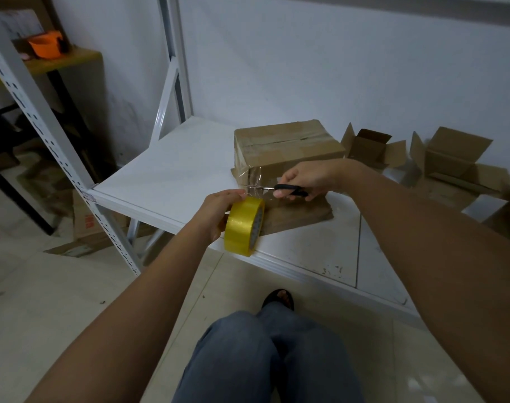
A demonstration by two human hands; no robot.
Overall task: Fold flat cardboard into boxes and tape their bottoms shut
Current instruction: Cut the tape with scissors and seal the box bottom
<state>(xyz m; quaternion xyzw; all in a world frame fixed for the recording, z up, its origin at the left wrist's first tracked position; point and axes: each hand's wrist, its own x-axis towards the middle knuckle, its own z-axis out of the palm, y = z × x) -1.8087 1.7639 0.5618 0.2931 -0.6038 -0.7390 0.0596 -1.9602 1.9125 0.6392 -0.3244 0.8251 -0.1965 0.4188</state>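
Left of shelf (172, 170): bare white surface, open up to the upright post (172, 82).
Middle: taped box (280, 146) stands in the way, touching the flat cardboard (300, 213) under it.
Right: two open boxes (373, 146) crowd the wall side.
Front edge: bare strip.

Both arms bare, extended forward over the knees. Left hand (216, 212) grips the tape roll (243, 226) from its left side, fingers curled over the top. Right hand (304, 180) is a little farther forward, palm down, fingers in the handles of scissors (280, 188), blades pointing left toward left hand.
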